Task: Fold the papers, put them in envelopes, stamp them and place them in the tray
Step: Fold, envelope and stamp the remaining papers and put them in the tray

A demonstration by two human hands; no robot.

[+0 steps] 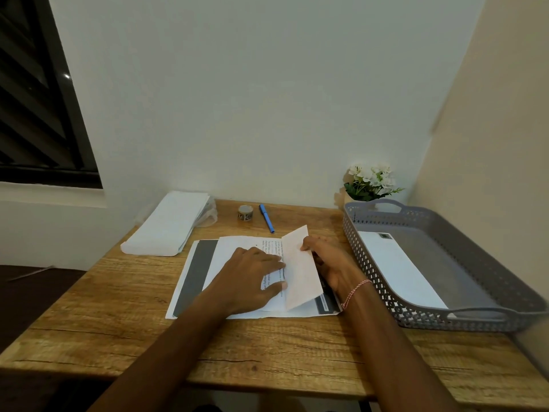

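Head view only. The top sheet [237, 243] lies mid-table on a stack of papers [200, 272], printed side up with small black text. The sheet below shows a dark grey band.

The left hand [252, 278] lies flat with fingers straight, pressing the sheet down right beside the fold line. The right hand [329, 266] holds the sheet's right part raised as a flap, blank side showing. Its thumb is on the flap's edge; the fingers behind are mostly hidden. It looks like a pinch.

Handling, judged: the sheet is thin, light and floppy. It creases easily and slides on the stack below, so it needs a flat palm pinning it. Best hold is the free edge or corner of the flap; then run fingers along the fold.

The step looks like the first fold, not yet creased.

A pile of envelopes [169, 224] sits at the far left of the table [118, 322]. A small roll [245, 212], probably the stamps, and a blue pen [266, 218] are behind the papers. The grey tray [505, 281] at right holds one stamped envelope [395, 263]. White flowers [370, 181] stand behind the tray.
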